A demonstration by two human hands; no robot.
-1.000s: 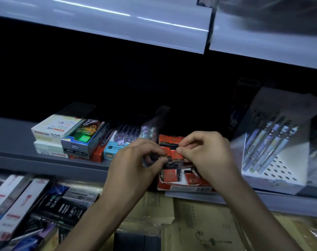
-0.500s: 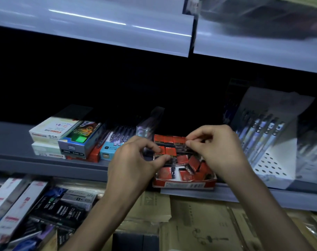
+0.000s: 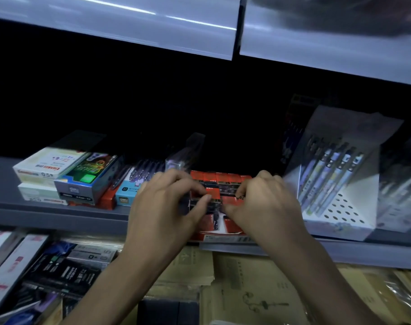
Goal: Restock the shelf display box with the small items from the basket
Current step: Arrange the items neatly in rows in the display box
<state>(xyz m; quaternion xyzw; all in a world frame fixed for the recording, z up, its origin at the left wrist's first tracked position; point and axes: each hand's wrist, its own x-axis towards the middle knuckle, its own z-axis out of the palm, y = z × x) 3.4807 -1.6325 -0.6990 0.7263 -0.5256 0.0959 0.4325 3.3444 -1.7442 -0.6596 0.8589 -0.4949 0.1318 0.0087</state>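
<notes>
With left hand [image 3: 162,207] and right hand [image 3: 265,207] each pinching an end of one small red packet [image 3: 214,195], just over the display box [image 3: 223,236] beneath both palms, lower flat into a gap, square with neighbouring rows [image 3: 223,178], without dislodging them.

Left hand [image 3: 162,207] and right hand [image 3: 263,205] drop lower onto display box [image 3: 220,235]; right hand comes forward from back row, both now pinching small red packs [image 3: 215,193] mid-box.

red cardboard display box [image 3: 220,233]: mostly hidden under left hand [image 3: 162,207] and right hand [image 3: 265,207]
small red packet [image 3: 215,194] in the pinch: print's all smeared
</notes>
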